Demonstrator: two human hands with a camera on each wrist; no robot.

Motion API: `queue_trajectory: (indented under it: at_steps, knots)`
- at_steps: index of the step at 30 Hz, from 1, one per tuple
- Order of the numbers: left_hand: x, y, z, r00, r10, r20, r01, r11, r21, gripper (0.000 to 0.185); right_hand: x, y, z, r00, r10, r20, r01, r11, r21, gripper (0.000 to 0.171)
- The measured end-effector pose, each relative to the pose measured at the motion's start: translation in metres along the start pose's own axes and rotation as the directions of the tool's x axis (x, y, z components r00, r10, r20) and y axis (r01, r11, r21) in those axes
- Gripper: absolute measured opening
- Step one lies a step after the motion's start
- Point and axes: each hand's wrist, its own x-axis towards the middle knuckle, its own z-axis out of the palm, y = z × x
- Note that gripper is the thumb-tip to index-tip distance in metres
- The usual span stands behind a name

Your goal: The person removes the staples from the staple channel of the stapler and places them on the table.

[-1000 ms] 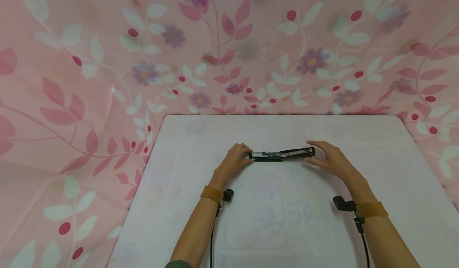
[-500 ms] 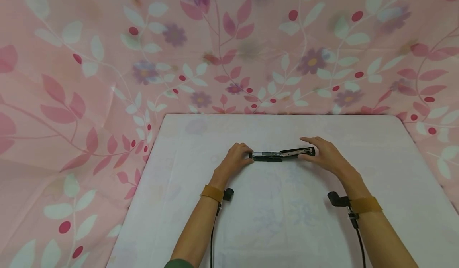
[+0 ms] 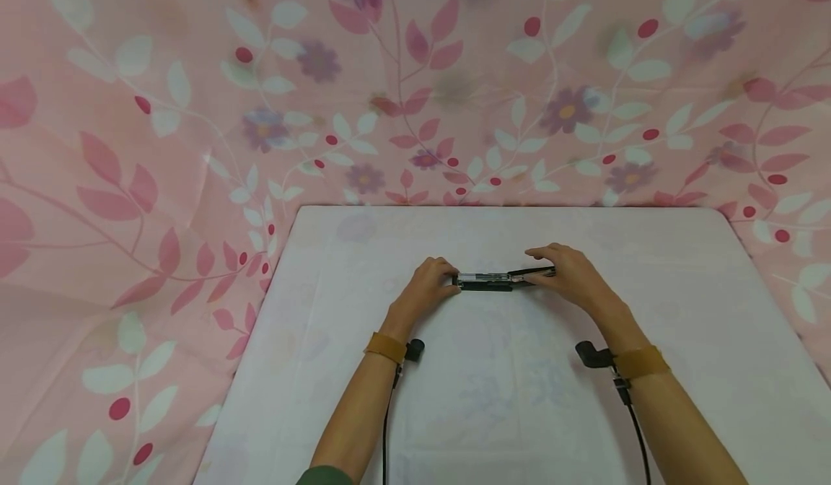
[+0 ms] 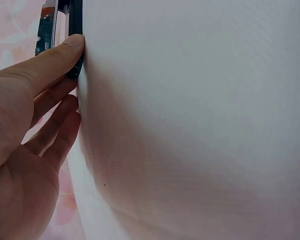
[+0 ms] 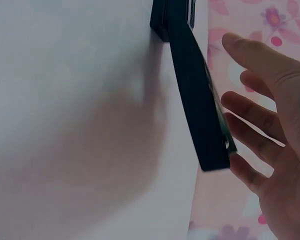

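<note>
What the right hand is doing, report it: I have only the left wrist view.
Observer: In the head view, the right hand lies over the right end of the stapler.
Operator: Give me its fingers.
Observer: In the right wrist view, the fingers are straight and spread beside the black arm, not curled round it.
Operator: State how that arm lies.
Observer: Its end by the hand stands clear of the table, with a shadow beneath it.
</note>
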Motion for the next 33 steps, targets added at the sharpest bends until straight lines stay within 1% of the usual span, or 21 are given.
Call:
queue_trajectory:
  at_steps: [3, 5, 13, 17, 23, 27, 31, 33]
  knots:
    - [0.0, 0.0, 0.0, 1.0, 0.001, 0.002, -0.001, 1.0, 0.003, 0.034, 0.004, -0.011, 0.003, 1.0, -0.002, -0.012, 0.001, 0.999, -0.04, 0.045]
    - [-0.001, 0.0, -0.001, 1.0, -0.001, 0.004, 0.001, 1.0, 0.005, 0.034, 0.007, -0.019, 0.005, 1.0, 0.007, -0.004, -0.007, 0.999, -0.052, 0.041]
    - [-0.002, 0.003, -0.003, 1.0, -0.002, 0.005, 0.002, 1.0, 0.002, 0.034, 0.02, -0.043, 0.018, 0.996, 0.01, 0.088, -0.005, 0.999, -0.052, 0.033]
    - [-0.002, 0.004, -0.003, 1.0, -0.006, 0.006, 0.006, 1.0, -0.003, 0.033, 0.024, -0.052, 0.027, 0.994, 0.012, 0.11, -0.005, 0.998, -0.067, 0.031]
    - [-0.001, 0.003, -0.003, 1.0, 0.011, -0.005, -0.011, 1.0, 0.014, 0.033, 0.027, -0.065, 0.036, 0.994, 0.002, 0.107, 0.004, 0.998, -0.055, 0.03]
    - [0.0, 0.002, -0.002, 0.999, 0.032, -0.017, -0.031, 0.999, 0.02, 0.033, 0.03, -0.072, 0.041, 0.995, -0.01, 0.099, 0.017, 0.997, -0.072, 0.029]
    - [0.001, 0.002, -0.002, 0.999, 0.035, -0.019, -0.035, 0.999, 0.025, 0.033, 0.032, -0.077, 0.047, 0.998, -0.031, 0.048, 0.035, 0.995, -0.093, 0.023]
    - [0.001, 0.002, -0.003, 0.999, 0.036, -0.017, -0.035, 0.999, 0.029, 0.033, 0.032, -0.081, 0.05, 0.999, -0.025, 0.02, 0.027, 0.995, -0.091, 0.021]
